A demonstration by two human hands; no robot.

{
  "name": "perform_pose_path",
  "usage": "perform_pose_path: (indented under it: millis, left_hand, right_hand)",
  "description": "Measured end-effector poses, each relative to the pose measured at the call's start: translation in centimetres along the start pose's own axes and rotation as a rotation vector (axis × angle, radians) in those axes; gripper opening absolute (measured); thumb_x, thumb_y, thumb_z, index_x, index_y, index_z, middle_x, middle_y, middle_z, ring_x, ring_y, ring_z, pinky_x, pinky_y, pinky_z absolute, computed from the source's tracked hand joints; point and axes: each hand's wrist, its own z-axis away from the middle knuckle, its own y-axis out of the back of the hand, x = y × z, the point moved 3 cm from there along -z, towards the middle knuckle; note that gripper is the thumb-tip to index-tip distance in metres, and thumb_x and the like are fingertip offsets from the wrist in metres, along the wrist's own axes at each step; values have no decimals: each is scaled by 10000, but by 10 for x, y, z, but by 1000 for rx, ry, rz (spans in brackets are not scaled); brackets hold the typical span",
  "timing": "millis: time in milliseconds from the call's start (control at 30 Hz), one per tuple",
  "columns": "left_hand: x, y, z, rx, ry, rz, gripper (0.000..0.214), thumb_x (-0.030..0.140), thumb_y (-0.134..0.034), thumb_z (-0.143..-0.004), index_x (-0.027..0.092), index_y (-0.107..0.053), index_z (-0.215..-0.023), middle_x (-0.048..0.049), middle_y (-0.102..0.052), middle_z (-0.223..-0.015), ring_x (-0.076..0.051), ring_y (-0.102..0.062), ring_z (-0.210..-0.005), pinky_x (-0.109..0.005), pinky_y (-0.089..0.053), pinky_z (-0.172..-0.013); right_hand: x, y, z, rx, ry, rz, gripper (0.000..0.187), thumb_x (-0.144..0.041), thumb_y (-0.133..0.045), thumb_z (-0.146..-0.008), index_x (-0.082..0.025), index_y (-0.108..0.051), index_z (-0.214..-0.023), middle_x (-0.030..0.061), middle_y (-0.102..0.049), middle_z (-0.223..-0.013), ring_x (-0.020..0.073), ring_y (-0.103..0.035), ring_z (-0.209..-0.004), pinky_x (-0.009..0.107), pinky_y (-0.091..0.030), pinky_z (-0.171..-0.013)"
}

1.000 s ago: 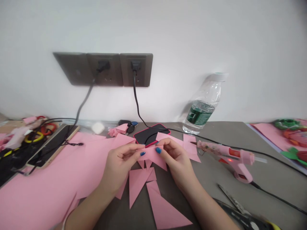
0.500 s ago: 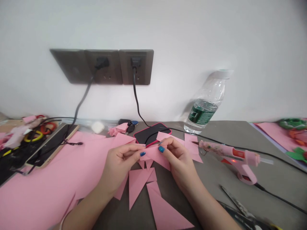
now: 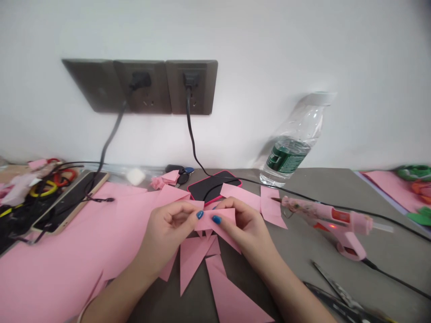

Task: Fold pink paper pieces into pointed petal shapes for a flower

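Observation:
Both hands meet over the middle of the grey table [image 3: 323,188]. My left hand [image 3: 168,231] and my right hand [image 3: 244,229] pinch a small folded piece of pink paper [image 3: 215,220] between thumbs and fingers; the thumbnails are painted blue. Beneath the hands lie several pink paper triangles [image 3: 193,260], and a bigger pink triangle [image 3: 232,296] lies nearer to me. A large pink sheet [image 3: 67,255] covers the table on the left.
A pink glue gun [image 3: 332,220], its light red, rests at the right with its cord trailing off. Scissors [image 3: 336,291] lie at the lower right. Against the wall stand a water bottle [image 3: 292,148] and a dark phone [image 3: 213,186]; a tablet [image 3: 67,202] lies left.
My right thumb has slid left along the folded paper toward my left thumb. The view has shifted slightly, so the wall sockets sit higher in the picture.

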Motion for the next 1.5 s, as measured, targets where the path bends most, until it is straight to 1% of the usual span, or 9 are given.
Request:
perform_pose_path:
  millis: [133, 233, 533, 667, 833, 933, 1067, 1367, 1500]
  left_hand:
    - [0, 2, 1, 28, -15, -10, 204, 279, -656, -845, 181, -760, -700, -16, -740, -643, -158, -689, -601, -205, -582, -543]
    - [1, 3, 1, 38, -14, 33, 257, 308, -625, -868, 183, -753, -683, -11, -731, -608, -154, -692, -575, -214, -602, -564]
    - [5, 1, 1, 5, -65, 10, 184, 214, -653, -823, 190, -742, -665, 8, -704, -591, -124, -649, -541, -165, -549, -491]
    - [5, -1, 1, 2, -57, 41, 95, 178, -675, -797, 194, -753, -746, 10, -742, -659, -110, -672, -569, -137, -551, -504]
    - [-1, -3, 2, -78, -12, 94, 129, 150, -701, -790, 220, -764, -879, 12, -777, -723, -131, -734, -657, -164, -612, -588]
    - [-3, -2, 2, -126, 8, 127, 119, 141, -702, -802, 224, -779, -839, 10, -801, -785, -142, -765, -714, -174, -634, -625]
    - [-1, 0, 0, -159, 9, 140, 128, 137, -711, -804, 232, -797, -808, 22, -802, -760, -124, -758, -665, -154, -629, -610]
    - [-2, 0, -4, -211, -43, -62, 124, 207, -631, -867, 192, -724, -786, 7, -727, -726, -123, -695, -655, -178, -587, -593]
    - [1, -4, -1, -309, -252, -300, 168, 217, -574, -905, 181, -674, -775, 17, -664, -678, -99, -597, -583, -181, -474, -560]
  right_hand:
    - [3, 0, 1, 31, 48, -45, 199, -374, -701, -852, -213, -639, -754, 40, -688, -802, 200, -624, -747, 311, -497, -681]
    - [3, 1, 1, 67, 6, -73, 219, -363, -704, -848, -209, -610, -724, 30, -668, -793, 182, -597, -719, 291, -470, -653]
    - [-4, -1, 3, 61, -50, -117, 243, -363, -713, -835, -204, -594, -696, 22, -640, -765, 166, -555, -681, 282, -438, -631]
    - [-3, -1, 3, 42, -44, -117, 231, -363, -708, -843, -207, -605, -706, 19, -647, -768, 171, -574, -694, 291, -455, -649]
    - [-3, 0, 2, -22, -13, -76, 189, -339, -669, -878, -210, -624, -747, 30, -664, -793, 185, -602, -731, 300, -483, -686]
    - [-4, 0, 1, -64, 12, -32, 154, -307, -640, -884, -205, -623, -770, 32, -663, -799, 180, -607, -737, 290, -486, -691]
    - [-7, 1, 1, -66, 44, -19, 128, -253, -611, -873, -209, -610, -753, 17, -659, -777, 168, -611, -727, 278, -480, -692]
    - [-8, -3, 2, -74, 150, 87, 113, -198, -578, -889, -209, -602, -780, 5, -629, -766, 161, -582, -731, 271, -452, -694]
    - [-10, -5, 3, -126, 168, 147, 134, -158, -557, -890, -202, -582, -766, -2, -602, -752, 153, -550, -718, 261, -424, -679]
